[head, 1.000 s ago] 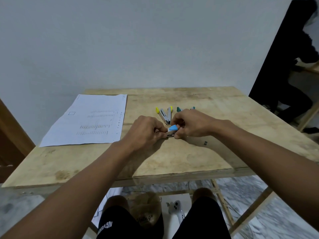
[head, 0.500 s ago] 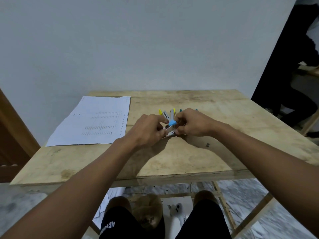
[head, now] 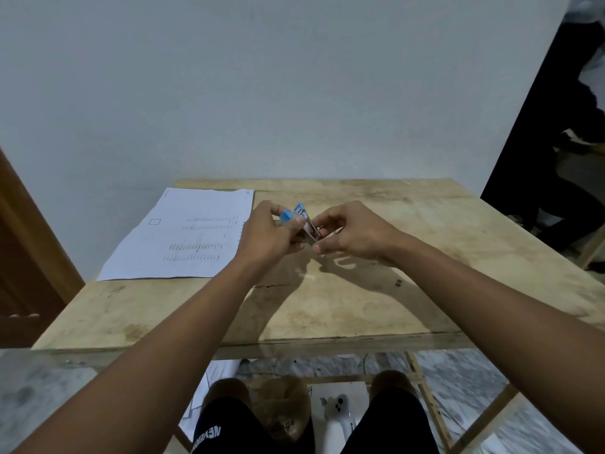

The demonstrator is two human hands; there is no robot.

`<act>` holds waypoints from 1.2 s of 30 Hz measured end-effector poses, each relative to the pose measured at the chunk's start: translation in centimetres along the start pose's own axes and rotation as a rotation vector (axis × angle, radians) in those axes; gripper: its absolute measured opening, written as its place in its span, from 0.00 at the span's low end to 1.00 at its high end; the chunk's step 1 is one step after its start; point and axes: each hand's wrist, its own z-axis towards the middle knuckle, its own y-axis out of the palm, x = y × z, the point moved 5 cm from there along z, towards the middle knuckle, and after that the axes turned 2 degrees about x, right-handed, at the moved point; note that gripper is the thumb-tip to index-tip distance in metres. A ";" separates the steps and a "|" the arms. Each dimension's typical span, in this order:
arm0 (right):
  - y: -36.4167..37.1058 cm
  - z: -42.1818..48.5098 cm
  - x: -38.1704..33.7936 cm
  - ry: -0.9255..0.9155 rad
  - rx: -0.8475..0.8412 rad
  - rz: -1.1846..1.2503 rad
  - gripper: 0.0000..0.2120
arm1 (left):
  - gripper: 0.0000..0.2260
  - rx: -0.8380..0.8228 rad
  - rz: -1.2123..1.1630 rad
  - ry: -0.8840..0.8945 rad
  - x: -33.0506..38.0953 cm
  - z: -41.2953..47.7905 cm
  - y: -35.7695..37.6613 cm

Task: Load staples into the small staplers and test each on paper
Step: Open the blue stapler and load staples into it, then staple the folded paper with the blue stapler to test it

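I see the fingers (head: 296, 226) of the left hand (head: 265, 237) curled tight round the small blue stapler (head: 285, 215), which is held up above the tabletop (head: 360, 306) between the two hands, its blue top swung open and its metal tray pointing toward me. The right hand (head: 355, 234) pinches the near end of that tray with thumb and forefinger, the other fingers curled loosely beneath; whether a strip of staples sits in the pinch I cannot tell. A sliver of yellow just behind the stapler is too hidden for me to name. A small dark strip of staples (head: 398, 283) lies on the bare wood under the right forearm. The printed sheet of paper (head: 183, 234) lies flat on the tabletop's left side, beside the left hand.
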 end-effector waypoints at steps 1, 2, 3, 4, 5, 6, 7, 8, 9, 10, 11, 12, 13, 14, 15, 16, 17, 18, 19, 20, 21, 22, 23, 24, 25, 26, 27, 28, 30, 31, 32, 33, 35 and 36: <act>0.0 0.1 -0.1 -0.027 0.031 -0.043 0.15 | 0.12 0.005 -0.019 -0.015 0.1 0.0 0.0; -0.1 0.3 -0.2 -0.044 0.067 -0.077 0.14 | 0.12 0.003 -0.035 -0.023 0.2 0.1 0.0; -0.2 0.6 -0.2 -0.047 0.101 -0.100 0.13 | 0.12 0.000 -0.034 -0.019 0.4 0.1 -0.1; -0.3 0.8 -0.2 -0.044 0.124 -0.120 0.12 | 0.11 0.004 -0.006 -0.004 0.5 0.3 -0.4; -0.4 1.1 -0.3 -0.036 0.138 -0.145 0.11 | 0.10 0.015 0.040 0.015 0.7 0.6 -0.8; -0.3 1.3 -0.4 -0.026 0.141 -0.173 0.11 | 0.10 0.026 0.088 0.032 0.9 0.8 -1.3; 0.0 1.6 -0.6 -0.021 0.132 -0.198 0.13 | 0.10 0.034 0.123 0.044 1.0 1.0 -1.9; 0.3 1.9 -1.0 -0.018 0.117 -0.227 0.13 | 0.10 0.032 0.139 0.050 1.1 1.1 -2.4; 0.8 2.2 -1.5 -0.027 0.101 -0.262 0.13 | 0.10 0.031 0.145 0.053 1.3 1.2 -3.0; 1.3 2.7 -2.1 -0.038 0.092 -0.308 0.11 | 0.11 0.030 0.148 0.055 1.5 1.2 -3.6; 1.8 3.1 -2.7 -0.047 0.087 -0.351 0.08 | 0.11 0.036 0.150 0.057 1.8 1.3 -4.1; 2.5 3.6 -3.3 -0.040 0.086 -0.367 0.06 | 0.12 0.050 0.155 0.059 2.0 1.5 -4.9; 3.0 4.1 -3.6 -0.016 0.089 -0.361 0.05 | 0.12 0.071 0.163 0.058 2.1 1.7 -5.7; 3.8 4.8 -3.8 0.028 0.090 -0.329 0.04 | 0.11 0.107 0.180 0.050 2.1 2.1 -6.8; 4.4 5.3 -3.7 0.080 0.093 -0.279 0.05 | 0.09 0.146 0.204 0.038 2.0 2.6 -7.9; 5.2 6.0 -3.7 0.130 0.095 -0.219 0.08 | 0.08 0.190 0.234 0.025 1.8 3.1 -9.4; 6.0 6.6 -3.5 0.171 0.097 -0.176 0.10 | 0.08 0.229 0.275 0.015 1.5 3.5 -10.6; 6.8 7.3 -3.5 0.197 0.098 -0.156 0.11 | 0.09 0.264 0.326 0.002 1.2 3.9 -11.9; 7.5 7.9 -3.5 0.215 0.106 -0.158 0.10 | 0.09 0.290 0.394 -0.005 0.9 4.3 -12.9; 8.2 8.5 -3.6 0.234 0.120 -0.173 0.09 | 0.10 0.310 0.481 -0.009 0.6 4.7 -13.9; 8.7 9.0 -3.7 0.253 0.134 -0.194 0.08 | 0.12 0.328 0.581 -0.013 0.3 5.2 -14.7; 9.3 9.7 -3.8 0.268 0.144 -0.217 0.07 | 0.14 0.341 0.674 -0.026 -0.1 5.7 -15.6; 9.7 10.3 -3.8 0.279 0.154 -0.229 0.07 | 0.13 0.346 0.752 -0.047 -0.5 6.3 -16.2; 10.2 11.0 -3.9 0.291 0.155 -0.219 0.07 | 0.10 0.359 0.809 -0.088 -1.1 6.9 -17.0; 10.6 11.8 -3.9 0.296 0.154 -0.198 0.06 | 0.06 0.375 0.859 -0.134 -1.6 7.5 -17.9; 10.8 12.4 -4.0 0.302 0.152 -0.172 0.04 | 0.05 0.386 0.900 -0.179 -2.1 7.8 -18.6; 11.0 12.8 -4.0 0.305 0.151 -0.146 0.02 | 0.06 0.388 0.940 -0.220 -2.8 8.1 -19.2; 11.2 13.4 -4.1 0.306 0.145 -0.116 0.02 | 0.07 0.397 0.967 -0.250 -3.3 8.5 -19.9; 11.6 14.5 -3.9 0.309 0.128 -0.055 0.05 | 0.07 0.444 0.978 -0.280 -4.2 8.8 -21.2; 11.7 14.8 -3.8 0.315 0.121 -0.020 0.06 | 0.08 0.476 0.966 -0.291 -4.5 8.9 -21.9; 11.8 15.1 -3.7 0.327 0.118 0.027 0.07 | 0.09 0.505 0.940 -0.303 -4.7 9.1 -22.5; 11.9 15.3 -3.6 0.345 0.118 0.082 0.06 | 0.10 0.519 0.894 -0.320 -4.8 9.2 -23.1; 11.9 15.6 -3.3 0.380 0.107 0.159 0.04 | 0.10 0.509 0.724 -0.342 -5.2 9.5 -23.9; 11.8 15.7 -3.2 0.404 0.088 0.180 0.06 | 0.09 0.493 0.604 -0.347 -5.4 9.6 -24.3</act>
